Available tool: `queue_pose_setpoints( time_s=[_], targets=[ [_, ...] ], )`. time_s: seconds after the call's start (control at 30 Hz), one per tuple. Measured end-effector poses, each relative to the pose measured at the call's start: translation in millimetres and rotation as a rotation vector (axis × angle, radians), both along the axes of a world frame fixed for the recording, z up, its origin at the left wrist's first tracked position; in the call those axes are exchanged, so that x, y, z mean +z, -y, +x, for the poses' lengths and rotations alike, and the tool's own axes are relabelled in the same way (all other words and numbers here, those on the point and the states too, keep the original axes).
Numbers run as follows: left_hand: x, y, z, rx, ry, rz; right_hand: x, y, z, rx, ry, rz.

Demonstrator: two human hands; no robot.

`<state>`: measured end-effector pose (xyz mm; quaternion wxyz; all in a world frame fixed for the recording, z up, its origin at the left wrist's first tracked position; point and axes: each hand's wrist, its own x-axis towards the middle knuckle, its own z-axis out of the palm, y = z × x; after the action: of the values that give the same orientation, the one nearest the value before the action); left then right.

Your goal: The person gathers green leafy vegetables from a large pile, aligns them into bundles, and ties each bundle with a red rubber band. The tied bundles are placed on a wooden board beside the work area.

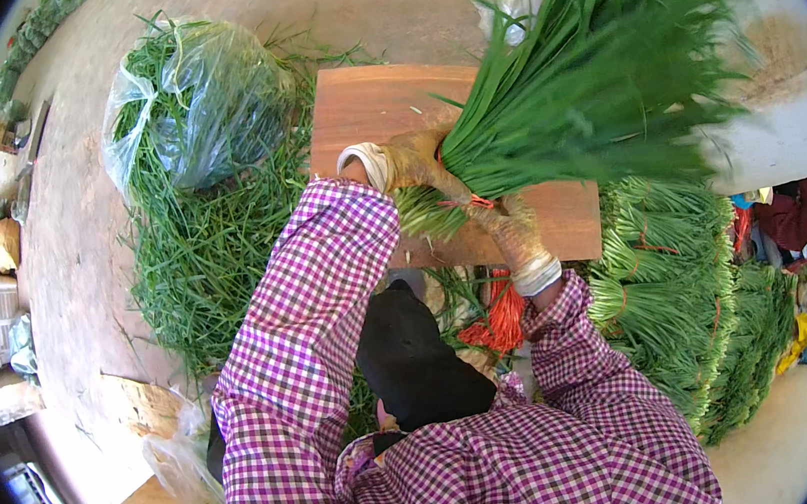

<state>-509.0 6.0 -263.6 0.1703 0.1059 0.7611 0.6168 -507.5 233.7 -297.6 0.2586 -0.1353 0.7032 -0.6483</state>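
Note:
A large bunch of long green leaves, resembling garlic chives [566,96], lies over a brown wooden board [565,217], its pale cut ends pointing left and its leaf tips fanned out to the upper right, partly blurred. Around the bunch near the cut ends runs a red tie [477,202]. My left hand [423,163], in a stained glove, is closed round the stems from above. My right hand [510,227], gloved too, pinches at the red tie on the near side of the bunch; its fingertips are partly hidden.
Loose green leaves [202,277] are heaped left of the board, by a clear plastic bag [228,115] full of leaves. Tied bunches [657,289] are stacked at the right. Red ties [499,319] hang below the board. A person in dark red [799,215] is at the far right.

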Motion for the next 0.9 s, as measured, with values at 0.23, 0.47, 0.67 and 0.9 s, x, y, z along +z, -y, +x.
queue_pose_setpoints(
  time_s=[0.23,0.47,0.67,0.9],
  targets=[
    [-66,-1,30,0.267,0.238,0.012,-10,1,-1,0.025,0.5,0.301],
    [-9,-42,36,0.3,0.189,-0.895,-46,-23,-5,-0.206,-0.104,0.269],
    [-13,-82,32,0.357,0.231,-1.201,-61,12,-12,-0.205,-0.533,0.146],
    [-45,-25,31,0.221,-0.132,-1.001,-20,51,-2,0.074,-0.448,0.001]
  ],
)
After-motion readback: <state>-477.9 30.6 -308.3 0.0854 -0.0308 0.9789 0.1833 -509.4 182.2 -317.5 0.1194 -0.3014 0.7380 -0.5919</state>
